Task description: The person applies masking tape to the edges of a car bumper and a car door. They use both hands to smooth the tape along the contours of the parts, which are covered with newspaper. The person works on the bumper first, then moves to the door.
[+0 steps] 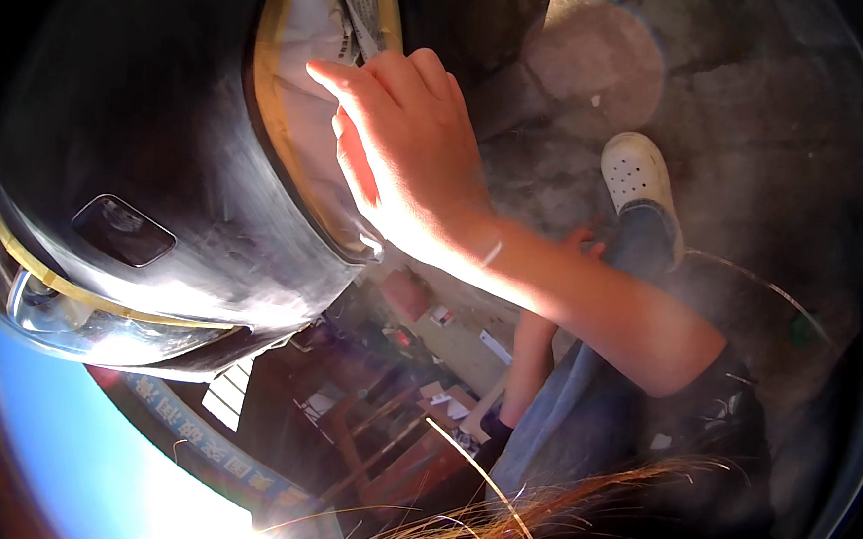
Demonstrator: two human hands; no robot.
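Observation:
My right hand reaches up from the right, its back toward me, in front of a wheel arch masked with pale paper and yellow tape. Its index finger points left while the other fingers curl out of sight; whether they grip anything is hidden. A dark car body panel, hazy with pale smears, bulges out beside it, with a small rectangular recess. Below sits a headlight edged in yellow tape. My left hand is near my jeans-clad leg, mostly covered by my right forearm.
A white clog with holes stands on the dark, stained floor. Past the panel are a cluttered bench, boxes and a blue banner under bright sky. Loose hair strands cross the lower edge.

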